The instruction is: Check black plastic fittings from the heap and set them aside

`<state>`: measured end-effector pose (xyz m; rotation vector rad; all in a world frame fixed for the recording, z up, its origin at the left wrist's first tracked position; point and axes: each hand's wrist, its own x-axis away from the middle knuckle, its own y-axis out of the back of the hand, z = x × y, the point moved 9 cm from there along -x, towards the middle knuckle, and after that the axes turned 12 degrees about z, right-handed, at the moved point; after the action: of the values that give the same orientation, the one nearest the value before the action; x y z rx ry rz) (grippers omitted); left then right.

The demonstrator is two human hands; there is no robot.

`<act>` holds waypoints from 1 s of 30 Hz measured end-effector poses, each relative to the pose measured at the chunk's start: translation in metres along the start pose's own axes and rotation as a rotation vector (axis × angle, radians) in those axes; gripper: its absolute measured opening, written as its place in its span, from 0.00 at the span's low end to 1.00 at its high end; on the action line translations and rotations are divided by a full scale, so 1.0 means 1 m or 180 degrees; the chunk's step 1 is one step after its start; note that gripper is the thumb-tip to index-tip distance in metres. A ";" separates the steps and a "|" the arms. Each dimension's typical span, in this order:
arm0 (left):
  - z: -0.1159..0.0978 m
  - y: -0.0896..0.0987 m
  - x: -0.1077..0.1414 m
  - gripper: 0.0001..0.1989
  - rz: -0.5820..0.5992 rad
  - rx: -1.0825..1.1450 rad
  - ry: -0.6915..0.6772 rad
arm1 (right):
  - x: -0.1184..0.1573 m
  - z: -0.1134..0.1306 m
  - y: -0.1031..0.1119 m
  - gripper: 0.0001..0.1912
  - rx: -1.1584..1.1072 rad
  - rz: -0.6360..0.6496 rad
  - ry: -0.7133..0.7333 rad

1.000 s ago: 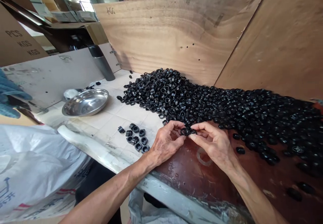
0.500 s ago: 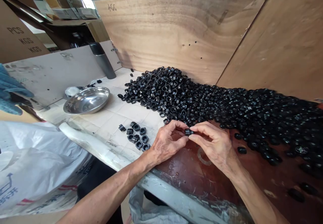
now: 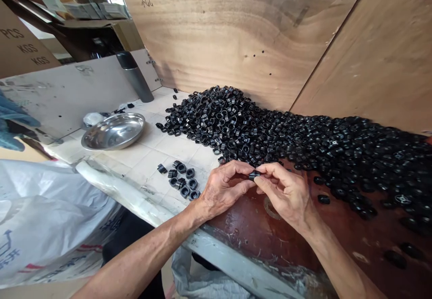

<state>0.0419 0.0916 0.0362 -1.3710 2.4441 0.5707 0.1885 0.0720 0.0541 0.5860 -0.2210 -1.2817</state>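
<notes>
Between the fingertips of both hands is a small black plastic cap [image 3: 254, 176], partly covered by the fingers. My left hand [image 3: 222, 188] pinches it from the left with thumb and forefinger. From the right, the thumb and fingertips of my right hand [image 3: 286, 192] press on it as well. Just beyond the hands rises a heap of black plastic rings [image 3: 219, 119]. It runs rightward into a spread of black round caps [image 3: 364, 155]. Left of my left hand lies a small group of assembled-looking black pieces [image 3: 182, 182] on the pale surface.
A shiny metal bowl [image 3: 114, 132] and a dark flask [image 3: 135, 76] stand at the left. A wooden board [image 3: 219, 42] closes off the back of the table. White sacks [image 3: 50, 218] hang below the left front edge. A blue glove [image 3: 15, 119] is at far left.
My right fingers have closed further over the small cap and shifted slightly on it, hiding more of it. The view has moved a little; the loose pieces look the same.
</notes>
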 end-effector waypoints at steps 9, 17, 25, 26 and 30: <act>-0.008 0.001 0.001 0.10 0.0084 -0.0565 -0.0209 | -0.003 -0.010 -0.004 0.09 -0.0001 0.0074 -0.0309; 0.022 0.000 -0.001 0.10 -0.0007 0.0911 0.1054 | 0.001 0.016 0.003 0.03 0.0205 -0.0171 0.0833; 0.019 0.000 -0.002 0.10 -0.0075 0.0928 0.0902 | -0.002 0.006 0.005 0.06 0.0326 -0.0191 0.0327; 0.015 0.001 -0.003 0.09 -0.0057 0.0677 0.0731 | -0.002 0.002 0.003 0.08 0.0382 -0.0199 0.0164; 0.005 0.000 -0.003 0.09 0.0093 -0.0148 0.0165 | 0.001 -0.005 -0.002 0.19 0.0859 -0.0244 -0.0034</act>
<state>0.0442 0.0964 0.0332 -1.3868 2.5107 0.6099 0.1894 0.0725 0.0493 0.8245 -0.3872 -1.3393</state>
